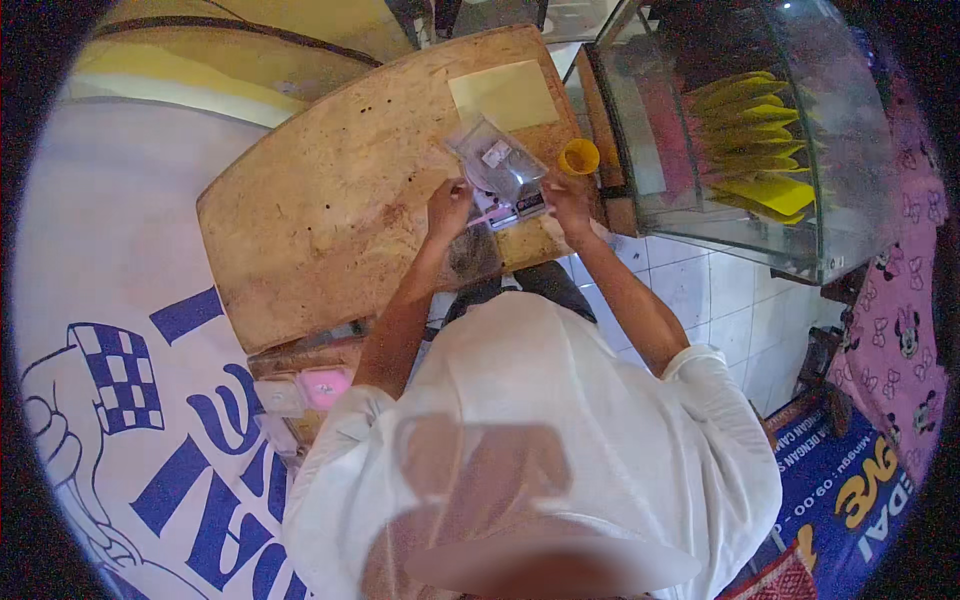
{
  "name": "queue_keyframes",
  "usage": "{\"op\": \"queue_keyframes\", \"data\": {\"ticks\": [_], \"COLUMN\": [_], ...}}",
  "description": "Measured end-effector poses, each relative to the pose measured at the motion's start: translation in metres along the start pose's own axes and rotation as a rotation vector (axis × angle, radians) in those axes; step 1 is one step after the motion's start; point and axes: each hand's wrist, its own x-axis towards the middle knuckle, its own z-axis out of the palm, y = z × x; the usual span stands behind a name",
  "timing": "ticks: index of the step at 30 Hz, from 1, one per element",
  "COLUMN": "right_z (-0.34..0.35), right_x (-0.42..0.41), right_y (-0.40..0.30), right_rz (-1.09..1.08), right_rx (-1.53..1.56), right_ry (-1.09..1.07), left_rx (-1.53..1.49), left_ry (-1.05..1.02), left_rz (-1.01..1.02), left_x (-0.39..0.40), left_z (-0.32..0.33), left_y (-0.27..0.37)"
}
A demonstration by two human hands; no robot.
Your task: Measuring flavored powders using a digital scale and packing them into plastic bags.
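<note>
A clear plastic bag (491,154) with a small white label lies over the right part of the wooden table (337,187). My left hand (451,206) is at the bag's lower left, its fingers bent close together; whether it grips the edge cannot be told. At the bag's lower right corner is my right hand (567,202), fingertips hard to make out. Small printed packets (517,212) and a thin pink item (487,217) lie between the hands, partly under the bag. A yellow cup (578,157) stands just beyond my right hand, and a pale yellow sheet (504,96) lies behind the bag.
On the right stands a glass display case (750,225) holding yellow packets (757,150). Pink and clear plastic containers (325,386) sit at the table's lower left. A printed banner (142,225) borders the left side; tiled floor (675,285) shows below the case.
</note>
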Motion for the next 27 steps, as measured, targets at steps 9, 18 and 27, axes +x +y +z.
{"op": "queue_keyframes", "data": {"ticks": [9, 18, 27], "right_z": [-0.017, 0.002, 0.055], "right_x": [-0.094, -0.078, 0.003], "right_y": [-0.02, -0.021, -0.079], "right_rz": [-0.561, -0.584, -0.768], "right_rx": [-0.753, -0.778, -0.965], "right_ry": [-0.319, -0.366, -0.253], "left_rx": [0.243, 0.401, 0.175], "left_ry": [-0.092, -0.055, 0.041], "left_rz": [0.126, 0.217, 0.08], "left_x": [-0.114, -0.124, -0.021], "left_z": [-0.013, -0.013, 0.005], "left_y": [-0.011, -0.018, -0.005]}}
